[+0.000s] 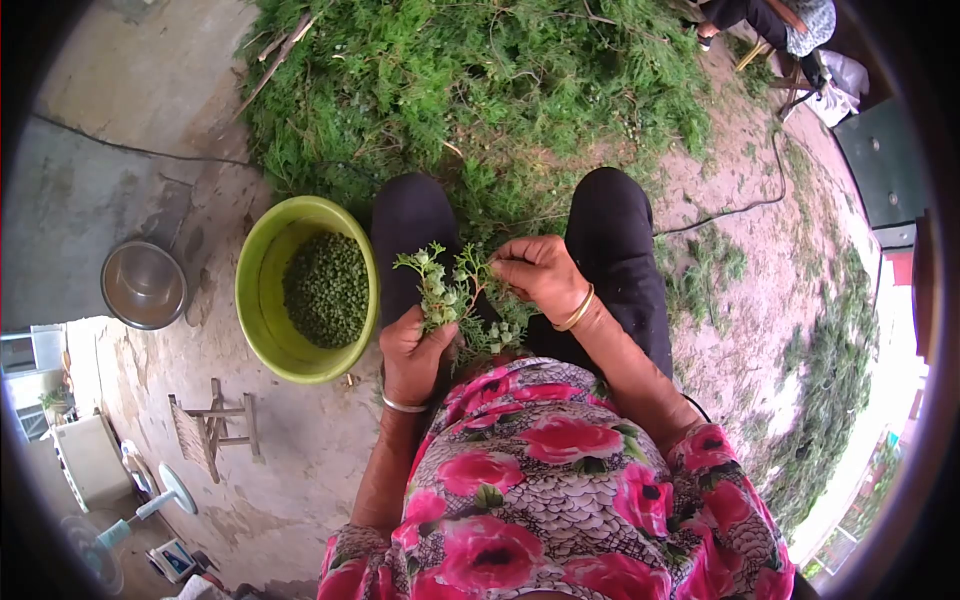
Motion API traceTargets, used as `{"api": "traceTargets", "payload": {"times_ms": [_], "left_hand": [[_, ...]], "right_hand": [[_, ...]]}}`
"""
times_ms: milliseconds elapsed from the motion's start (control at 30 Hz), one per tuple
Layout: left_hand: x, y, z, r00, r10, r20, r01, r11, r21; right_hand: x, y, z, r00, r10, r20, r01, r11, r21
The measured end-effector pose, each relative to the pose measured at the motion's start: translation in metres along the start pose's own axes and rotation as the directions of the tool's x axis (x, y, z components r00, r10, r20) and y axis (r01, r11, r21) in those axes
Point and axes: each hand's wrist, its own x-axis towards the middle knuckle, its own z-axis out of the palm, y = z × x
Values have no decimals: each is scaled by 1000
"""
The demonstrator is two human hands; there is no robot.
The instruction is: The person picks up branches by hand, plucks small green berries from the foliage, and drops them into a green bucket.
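Note:
A leafy green sprig (440,292) with pale green seed cones is held above my lap. My left hand (412,350) is closed around its lower part. My right hand (545,276) pinches at the tip of a thin side twig of the same sprig, fingers pressed together. More green sprigs (497,338) lie in my lap below the hands. Left of my knees stands a yellow-green plastic tub (256,330), and a layer of small green cones (328,292) covers its bottom.
A large heap of cut green branches (480,90) lies ahead of my knees. At left are a metal bowl (144,285) and a small folding stool (212,430). A black cable (735,213) crosses the ground at right. Another person (775,25) sits at top right.

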Motion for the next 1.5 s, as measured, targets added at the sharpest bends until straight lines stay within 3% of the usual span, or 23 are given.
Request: {"api": "traceTargets", "payload": {"times_ms": [33,67,133,200,233,267,300,333,367,433,533,600,633,700,800,833,900,933,1000,1267,1400,1467,1500], "left_hand": [[0,1,1,1000,5,-7,-5,1000,2],[0,-1,0,1000,4,-7,-4,1000,1],[2,-9,-2,997,57,48,-61,994,94],[1,-10,-3,998,57,40,-61,994,91],[1,-11,-3,998,59,32,-62,994,88],[1,-9,-2,998,61,32,-64,994,87],[0,-7,-1,999,33,-7,-33,999,28],[-1,-4,0,999,2,-42,-3,999,-33],[-1,0,3,998,32,-59,-35,999,-41],[0,-5,1,999,28,-44,-29,999,-33],[2,-6,0,1000,11,-27,-12,1000,-28],[1,-6,-1,1000,-1,-29,0,999,-32],[1,-7,-1,1000,10,-23,-11,999,-38],[2,-10,-2,1000,23,-22,-23,999,-44],[2,-14,-3,999,51,-13,-51,999,20],[3,-14,-4,997,83,-7,-82,994,76],[2,-15,-5,993,115,-6,-113,984,135],[2,-15,-4,995,104,-12,-102,988,116],[2,-14,-4,995,94,-26,-91,991,97],[2,-4,0,988,152,-22,-148,981,128],[0,2,-1,997,80,5,-80,995,52],[0,2,-1,993,118,-10,-117,991,68],[-1,1,-2,996,92,-16,-91,995,49]], "right_hand": [[3,5,3,956,-288,-53,248,893,-376],[4,9,7,835,-551,9,400,595,-697],[2,15,8,815,-579,-13,353,515,-782],[10,23,-1,605,-796,8,339,249,-907],[11,17,-4,648,-739,-186,289,464,-837],[7,6,-10,788,-538,-297,244,717,-653],[2,-6,-14,874,-325,-362,232,932,-278],[-4,-19,-12,940,-98,-327,153,977,146],[-9,-25,-8,939,-99,-330,153,978,143],[-15,-34,-2,993,-9,-118,65,875,479],[-19,-32,4,992,-91,-90,120,902,415],[-22,-34,13,989,-116,-88,138,938,317],[-24,-38,22,963,-245,-111,246,969,-11],[-20,-34,36,835,-550,-7,455,698,-553],[-17,-31,54,765,-631,132,495,444,-747],[-13,-29,54,764,-630,136,498,443,-746],[-6,-25,53,762,-546,348,472,100,-876],[-5,-24,52,760,-545,354,478,100,-873],[-4,-22,49,878,-371,303,319,-19,-948],[-5,-18,40,914,-294,278,278,-42,-960],[0,-10,39,820,-534,206,320,131,-938],[2,-13,35,844,-533,-53,285,531,-798],[2,-14,30,878,-474,-70,281,629,-725]]}}
